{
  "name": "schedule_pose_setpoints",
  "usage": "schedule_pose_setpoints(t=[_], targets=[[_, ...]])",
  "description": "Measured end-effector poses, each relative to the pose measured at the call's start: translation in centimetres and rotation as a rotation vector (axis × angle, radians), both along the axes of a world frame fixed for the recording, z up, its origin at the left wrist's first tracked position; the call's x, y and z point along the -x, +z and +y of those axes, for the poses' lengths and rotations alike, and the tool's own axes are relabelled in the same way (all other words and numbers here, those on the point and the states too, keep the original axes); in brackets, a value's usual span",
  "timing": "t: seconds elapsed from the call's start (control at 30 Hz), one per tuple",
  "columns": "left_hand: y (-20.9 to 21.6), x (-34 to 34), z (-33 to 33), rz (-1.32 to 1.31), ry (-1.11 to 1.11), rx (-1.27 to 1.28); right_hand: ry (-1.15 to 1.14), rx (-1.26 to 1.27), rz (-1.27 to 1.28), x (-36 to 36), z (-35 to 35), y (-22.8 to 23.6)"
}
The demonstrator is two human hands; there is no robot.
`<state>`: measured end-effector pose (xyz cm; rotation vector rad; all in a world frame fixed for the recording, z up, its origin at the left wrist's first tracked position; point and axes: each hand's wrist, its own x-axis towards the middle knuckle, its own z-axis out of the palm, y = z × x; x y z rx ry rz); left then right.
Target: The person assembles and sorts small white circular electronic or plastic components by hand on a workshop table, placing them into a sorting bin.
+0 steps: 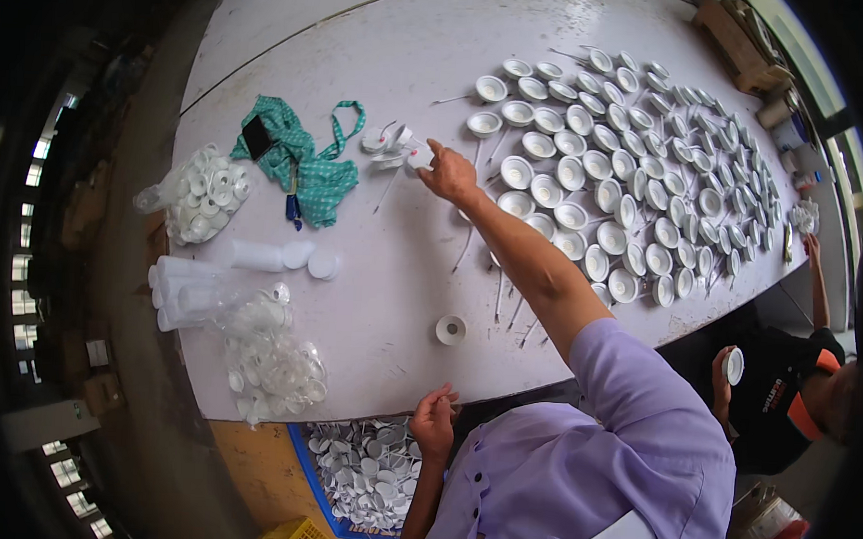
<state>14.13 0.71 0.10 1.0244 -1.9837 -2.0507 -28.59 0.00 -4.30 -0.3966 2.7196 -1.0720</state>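
Observation:
My right hand (450,174) reaches over the table to a small cluster of white downlight housings (390,159) with thin wires. Its index finger and thumb lie on either side of the nearest white downlight housing (418,157). Close to the table's near edge, my left hand (433,421) has its fingers curled in, and nothing shows in them. Between my hands, a single white cup-shaped lamp part (451,330) lies on the tabletop. Many wired white downlight housings (570,216) stand in rows to the right of my forearm.
A green cloth (324,183), bagged white rings (208,197), stacked white discs (259,254) and a clear bag of parts (273,359) occupy the left side. Below the edge sits a blue bin (312,476) of white pieces. At right, a co-worker's hand (721,379) holds a white housing.

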Motion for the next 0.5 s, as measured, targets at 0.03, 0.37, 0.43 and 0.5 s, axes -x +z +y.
schedule_pose_setpoints(t=[0.03,0.37,0.43,0.5], targets=[[0.3,-0.5,-0.4,-0.008,0.033,0.005,0.006,0.026,0.041,1.2,-1.2,-0.1],[-1.1,-1.8,-2.4,0.003,0.189,-0.114,0.012,0.035,0.315,2.3,-3.0,0.4],[-1.5,-0.6,-3.1,0.054,0.163,-0.165,-0.02,0.376,0.235,-1.1,-1.0,3.0],[-1.5,1.2,-4.0,0.098,0.049,-0.304,0.025,0.47,0.332,-5.3,0.9,5.5]])
